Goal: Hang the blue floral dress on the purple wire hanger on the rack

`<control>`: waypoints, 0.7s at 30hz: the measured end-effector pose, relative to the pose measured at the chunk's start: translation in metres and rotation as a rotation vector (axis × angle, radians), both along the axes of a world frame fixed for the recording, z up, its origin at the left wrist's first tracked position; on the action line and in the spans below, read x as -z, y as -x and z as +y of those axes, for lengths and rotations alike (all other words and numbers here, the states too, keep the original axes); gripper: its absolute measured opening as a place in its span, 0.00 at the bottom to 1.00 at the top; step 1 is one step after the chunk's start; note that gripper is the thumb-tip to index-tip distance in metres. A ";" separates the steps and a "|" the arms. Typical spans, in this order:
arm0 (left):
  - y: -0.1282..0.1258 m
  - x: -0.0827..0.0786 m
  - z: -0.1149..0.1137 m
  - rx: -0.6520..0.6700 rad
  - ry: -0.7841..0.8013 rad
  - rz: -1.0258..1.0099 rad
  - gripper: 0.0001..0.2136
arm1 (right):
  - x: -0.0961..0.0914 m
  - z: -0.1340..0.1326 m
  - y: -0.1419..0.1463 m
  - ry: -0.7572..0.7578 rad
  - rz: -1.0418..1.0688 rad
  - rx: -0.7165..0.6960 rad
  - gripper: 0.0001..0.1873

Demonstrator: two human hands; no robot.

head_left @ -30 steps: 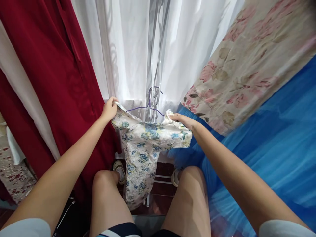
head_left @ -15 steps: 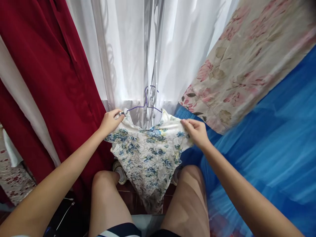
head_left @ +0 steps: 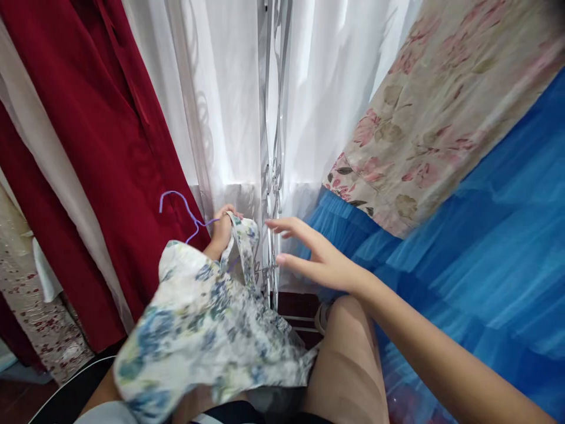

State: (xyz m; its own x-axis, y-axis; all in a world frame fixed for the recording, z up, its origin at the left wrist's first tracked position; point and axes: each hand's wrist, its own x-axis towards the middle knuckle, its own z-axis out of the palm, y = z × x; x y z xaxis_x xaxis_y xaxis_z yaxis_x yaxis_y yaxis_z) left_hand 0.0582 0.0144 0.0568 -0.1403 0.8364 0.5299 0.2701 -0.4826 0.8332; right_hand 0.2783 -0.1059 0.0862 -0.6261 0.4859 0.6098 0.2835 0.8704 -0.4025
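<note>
A white floral garment with blue and green blooms is turned sideways above my lap, its neck end toward the left. From it a thin purple hanger sticks out, the hook curving in front of the red cloth. My left hand is closed on the garment's edge near the hanger's arm; the cloth hides part of the hand and most of the forearm. To the right of the garment, my right hand is in the air, fingers stretched and thumb apart, holding nothing.
White curtains hang ahead, with a white metal stand between them. Red cloth hangs left. Pink-flowered beige cloth and blue tulle fill the right. A round black object lies lower left.
My right hand has let go of the garment and opened. The garment and hanger have swung from facing me to sideways, toward the left. My left hand has moved right and forward.
</note>
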 end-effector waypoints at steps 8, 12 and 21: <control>-0.072 -0.011 -0.032 0.980 0.099 -0.364 0.13 | 0.056 0.048 -0.021 -0.109 0.112 0.485 0.42; -0.069 -0.011 -0.023 0.916 0.192 -0.456 0.19 | 0.049 0.051 -0.044 0.017 0.543 0.606 0.20; -0.028 0.006 -0.012 1.004 0.509 -0.644 0.10 | 0.037 0.028 -0.109 0.852 0.448 0.301 0.23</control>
State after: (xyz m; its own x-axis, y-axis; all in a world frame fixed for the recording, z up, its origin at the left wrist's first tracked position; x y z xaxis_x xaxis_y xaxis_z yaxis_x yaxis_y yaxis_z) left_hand 0.0859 0.0021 0.0511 0.5525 0.8104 0.1950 -0.5385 0.1685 0.8256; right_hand 0.3876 -0.0783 0.0488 -0.2036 0.9697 0.1346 0.1143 0.1601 -0.9805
